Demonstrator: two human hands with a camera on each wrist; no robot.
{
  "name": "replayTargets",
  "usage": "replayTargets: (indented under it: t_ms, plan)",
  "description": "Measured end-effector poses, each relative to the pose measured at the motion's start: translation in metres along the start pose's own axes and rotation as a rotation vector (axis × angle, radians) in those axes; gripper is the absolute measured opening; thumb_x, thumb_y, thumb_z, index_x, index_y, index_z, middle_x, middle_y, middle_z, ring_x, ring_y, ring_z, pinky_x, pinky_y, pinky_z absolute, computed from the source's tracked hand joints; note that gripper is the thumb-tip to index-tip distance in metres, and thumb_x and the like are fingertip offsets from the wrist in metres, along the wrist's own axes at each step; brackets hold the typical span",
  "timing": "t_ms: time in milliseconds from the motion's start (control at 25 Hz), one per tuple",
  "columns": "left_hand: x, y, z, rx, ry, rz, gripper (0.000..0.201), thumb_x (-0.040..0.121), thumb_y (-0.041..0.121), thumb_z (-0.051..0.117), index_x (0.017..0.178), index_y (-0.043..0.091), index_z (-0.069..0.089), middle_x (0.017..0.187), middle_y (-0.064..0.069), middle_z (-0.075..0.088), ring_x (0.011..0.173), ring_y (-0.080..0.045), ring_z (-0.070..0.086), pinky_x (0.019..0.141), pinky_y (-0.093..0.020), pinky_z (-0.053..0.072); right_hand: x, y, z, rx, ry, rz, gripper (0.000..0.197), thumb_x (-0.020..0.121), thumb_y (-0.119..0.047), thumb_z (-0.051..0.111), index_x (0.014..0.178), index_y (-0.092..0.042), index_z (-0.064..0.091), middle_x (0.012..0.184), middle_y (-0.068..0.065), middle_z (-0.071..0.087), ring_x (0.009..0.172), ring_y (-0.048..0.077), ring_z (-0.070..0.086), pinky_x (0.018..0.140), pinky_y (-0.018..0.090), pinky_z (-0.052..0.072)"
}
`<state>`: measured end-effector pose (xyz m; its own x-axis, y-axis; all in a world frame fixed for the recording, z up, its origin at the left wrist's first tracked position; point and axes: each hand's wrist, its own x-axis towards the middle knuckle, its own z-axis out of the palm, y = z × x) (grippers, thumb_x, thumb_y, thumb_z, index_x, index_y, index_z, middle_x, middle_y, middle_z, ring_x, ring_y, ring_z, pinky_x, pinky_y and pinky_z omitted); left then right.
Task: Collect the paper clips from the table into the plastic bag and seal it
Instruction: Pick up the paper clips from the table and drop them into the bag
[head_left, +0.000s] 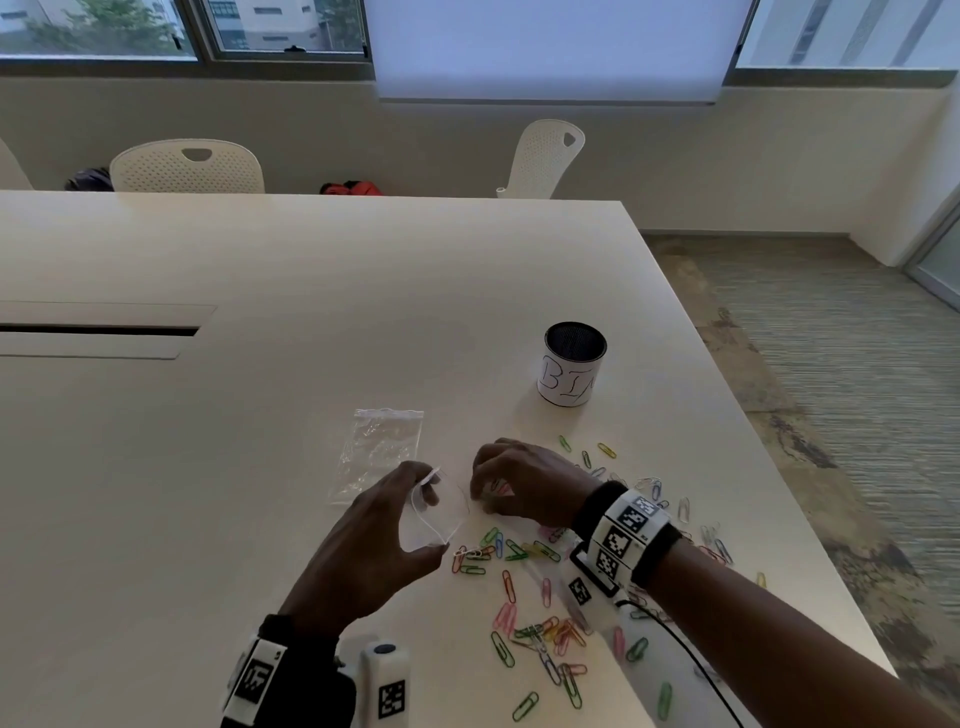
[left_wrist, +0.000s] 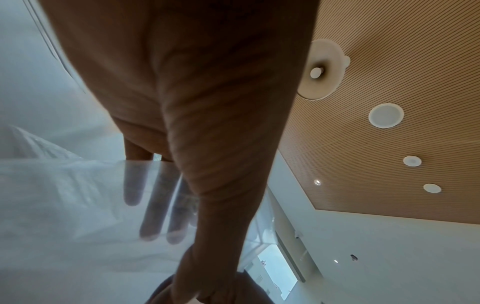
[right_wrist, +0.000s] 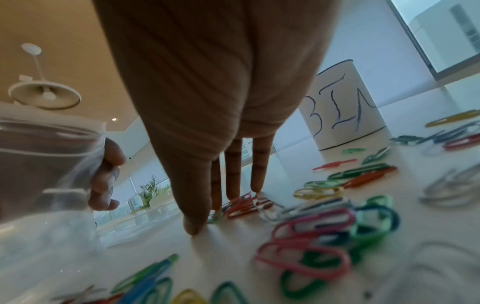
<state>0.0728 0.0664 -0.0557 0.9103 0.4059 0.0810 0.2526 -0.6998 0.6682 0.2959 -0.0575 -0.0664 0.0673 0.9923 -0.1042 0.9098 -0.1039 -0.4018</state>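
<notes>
Fingers of the left hand (head_left: 371, 540) curl around the mouth of a clear plastic bag (head_left: 436, 512), holding it open toward the clips, probably so they can go in directly. Just beside that opening, the right hand (head_left: 524, 486) presses its fingertips (right_wrist: 255, 188) down on a small bunch of paper clips (right_wrist: 241, 204), pinching them between thumb and fingers. Many more clips, thin coated wire in pink, green, blue and yellow, lie scattered on the table (head_left: 260, 415) behind these fingers. A second bag (head_left: 382, 452) lies flat beyond the left fingertips.
</notes>
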Motion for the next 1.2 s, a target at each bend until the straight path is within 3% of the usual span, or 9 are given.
replayTargets:
  t_ms: [160, 320, 400, 480, 600, 800, 880, 1040, 1200]
  plan:
    - [0.002, 0.000, 0.001, -0.021, -0.002, -0.004, 0.054, 0.073, 0.049, 0.077, 0.120, 0.039, 0.051, 0.105, 0.023, 0.063, 0.104, -0.001, 0.061, 0.093, -0.032, 0.055, -0.009, 0.015, -0.005, -0.035, 0.000, -0.035, 0.011, 0.097, -0.023, 0.069, 0.105, -0.016, 0.073, 0.115, -0.001, 0.068, 0.099, 0.012, 0.062, 0.082, 0.029, 0.056]
    - [0.005, -0.001, 0.002, -0.017, -0.013, -0.012, 0.053, 0.074, 0.049, 0.077, 0.119, 0.040, 0.050, 0.105, 0.022, 0.063, 0.104, 0.000, 0.061, 0.092, -0.031, 0.054, -0.028, 0.025, -0.013, -0.100, -0.152, -0.024, 0.046, 0.091, -0.044, 0.072, 0.132, -0.027, 0.064, 0.137, -0.008, 0.059, 0.119, 0.009, 0.053, 0.092, 0.027, 0.051]
    - [0.005, 0.000, 0.002, -0.017, -0.019, -0.013, 0.054, 0.075, 0.046, 0.080, 0.120, 0.040, 0.050, 0.106, 0.022, 0.063, 0.103, 0.001, 0.061, 0.092, -0.032, 0.055, -0.034, 0.026, -0.012, -0.133, -0.155, -0.023, 0.049, 0.091, -0.037, 0.074, 0.138, -0.029, 0.062, 0.143, -0.008, 0.057, 0.125, 0.010, 0.051, 0.097, 0.027, 0.049]
    - [0.006, 0.001, 0.003, -0.022, -0.023, -0.013, 0.054, 0.076, 0.043, 0.081, 0.120, 0.040, 0.050, 0.106, 0.022, 0.064, 0.103, 0.000, 0.061, 0.092, -0.033, 0.055, -0.040, 0.027, -0.008, -0.122, -0.088, -0.027, 0.038, 0.096, -0.025, 0.070, 0.134, -0.026, 0.066, 0.140, -0.004, 0.061, 0.122, 0.012, 0.057, 0.099, 0.028, 0.053]
    - [0.008, 0.002, 0.003, -0.022, -0.015, -0.013, 0.054, 0.076, 0.041, 0.082, 0.120, 0.040, 0.050, 0.107, 0.022, 0.064, 0.104, -0.001, 0.062, 0.093, -0.035, 0.055, -0.048, 0.024, -0.005, -0.095, -0.024, -0.019, 0.026, 0.100, -0.013, 0.063, 0.123, -0.021, 0.073, 0.129, 0.001, 0.067, 0.112, 0.015, 0.064, 0.091, 0.029, 0.058]
    - [0.010, 0.007, 0.002, -0.026, -0.008, -0.006, 0.055, 0.076, 0.043, 0.082, 0.122, 0.038, 0.051, 0.108, 0.022, 0.065, 0.105, -0.001, 0.063, 0.094, -0.032, 0.055, -0.047, 0.017, 0.008, -0.186, 0.015, 0.033, 0.020, 0.104, -0.015, 0.055, 0.106, -0.014, 0.074, 0.104, 0.003, 0.069, 0.088, 0.011, 0.066, 0.086, 0.031, 0.060]
    - [0.011, 0.010, 0.003, -0.032, -0.006, -0.004, 0.056, 0.077, 0.041, 0.084, 0.123, 0.036, 0.051, 0.108, 0.022, 0.065, 0.106, -0.001, 0.063, 0.094, -0.030, 0.055, -0.044, 0.017, 0.009, -0.168, 0.015, 0.078, 0.018, 0.103, -0.012, 0.057, 0.106, -0.012, 0.074, 0.104, 0.005, 0.071, 0.085, 0.011, 0.066, 0.081, 0.026, 0.060]
    - [0.012, 0.013, 0.008, -0.045, 0.012, 0.006, 0.058, 0.078, 0.035, 0.086, 0.124, 0.036, 0.051, 0.108, 0.022, 0.065, 0.106, 0.002, 0.062, 0.093, -0.022, 0.051, -0.047, 0.020, -0.005, 0.070, 0.141, 0.212, 0.013, 0.093, -0.011, 0.072, 0.104, -0.014, 0.078, 0.104, 0.003, 0.077, 0.083, 0.008, 0.069, 0.075, 0.016, 0.056]
    - [0.014, 0.014, 0.014, -0.058, 0.033, 0.016, 0.058, 0.079, 0.034, 0.087, 0.124, 0.036, 0.051, 0.109, 0.021, 0.065, 0.107, 0.000, 0.063, 0.093, -0.022, 0.050, -0.057, 0.022, -0.014, 0.605, 0.345, 0.363, 0.011, 0.084, -0.009, 0.082, 0.095, -0.012, 0.081, 0.088, 0.003, 0.081, 0.080, 0.014, 0.077, 0.083, 0.033, 0.065]
